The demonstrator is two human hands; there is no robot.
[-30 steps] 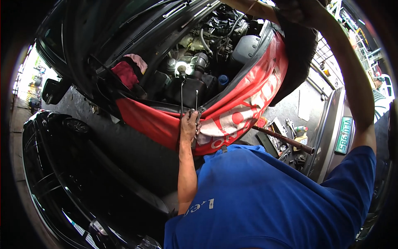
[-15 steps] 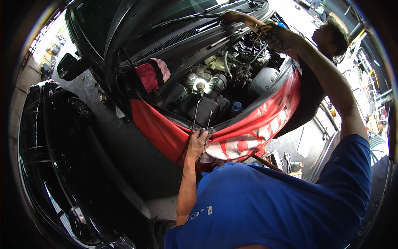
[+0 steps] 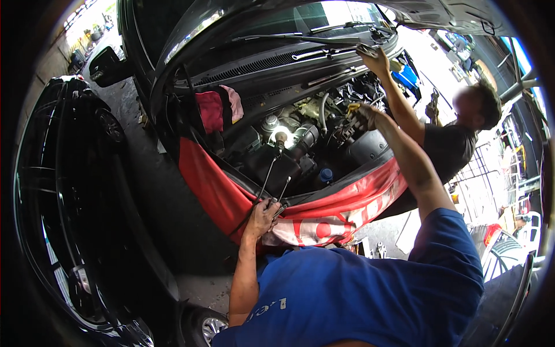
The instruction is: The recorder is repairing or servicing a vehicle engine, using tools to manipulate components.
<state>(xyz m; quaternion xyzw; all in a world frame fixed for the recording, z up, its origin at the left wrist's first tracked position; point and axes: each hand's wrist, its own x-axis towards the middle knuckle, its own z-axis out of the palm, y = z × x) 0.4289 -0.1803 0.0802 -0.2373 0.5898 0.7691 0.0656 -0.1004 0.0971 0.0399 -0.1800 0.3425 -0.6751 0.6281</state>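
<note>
My left hand (image 3: 263, 214) is closed around thin metal tools (image 3: 280, 198) at the front of an open engine bay, over a red fender cover (image 3: 205, 176). A long thin rod (image 3: 267, 176) runs up from there to a glowing work light (image 3: 281, 136). My right hand (image 3: 364, 120) reaches into the engine bay (image 3: 312, 110), closed on a small yellow-handled item (image 3: 353, 107), near hoses and a grey housing (image 3: 368, 151). A co-worker's hand (image 3: 373, 56) is above it, close to a wrench (image 3: 300, 55) along the cowl.
The raised hood (image 3: 445, 17) hangs overhead. A co-worker (image 3: 451, 147) in a dark shirt leans in at right. Pink cloths (image 3: 211, 111) lie at the bay's left. A black car (image 3: 63, 202) stands close on my left, and loose tools (image 3: 376, 248) lie on the floor below.
My right hand has come down from high at top right into the engine bay. The co-worker has come further into view, hand over the cowl. The view has tilted, showing more hood.
</note>
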